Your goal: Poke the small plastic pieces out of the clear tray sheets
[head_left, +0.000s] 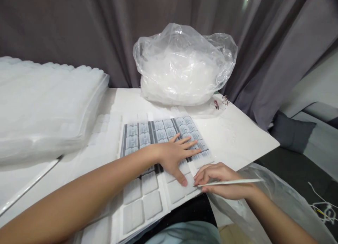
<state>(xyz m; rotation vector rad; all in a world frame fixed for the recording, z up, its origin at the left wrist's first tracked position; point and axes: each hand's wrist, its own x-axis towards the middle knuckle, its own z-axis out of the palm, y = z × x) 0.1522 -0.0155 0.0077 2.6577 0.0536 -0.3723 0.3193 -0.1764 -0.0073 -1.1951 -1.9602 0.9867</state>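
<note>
A white panel (165, 198) with rows of raised square pads lies at the table's front edge, overhanging slightly. Its far part shows blue-grey pads (160, 126) divided by dark strips. My left hand (174, 157) rests flat across the panel with fingers spread, holding nothing. At the panel's near right corner, my right hand (221, 179) is closed around a slim white pen-like tool (232, 182). The tool's dark tip points left at the panel's edge; whether it touches the pad there I cannot tell.
A tall stack of white padded sheets (44, 110) fills the left of the white table (237, 131). A clear plastic bag (185, 71) of white material stands at the back, small reddish-brown bits (216, 104) beside it. Plastic film (280, 194) hangs at the right, near a cable (326, 212).
</note>
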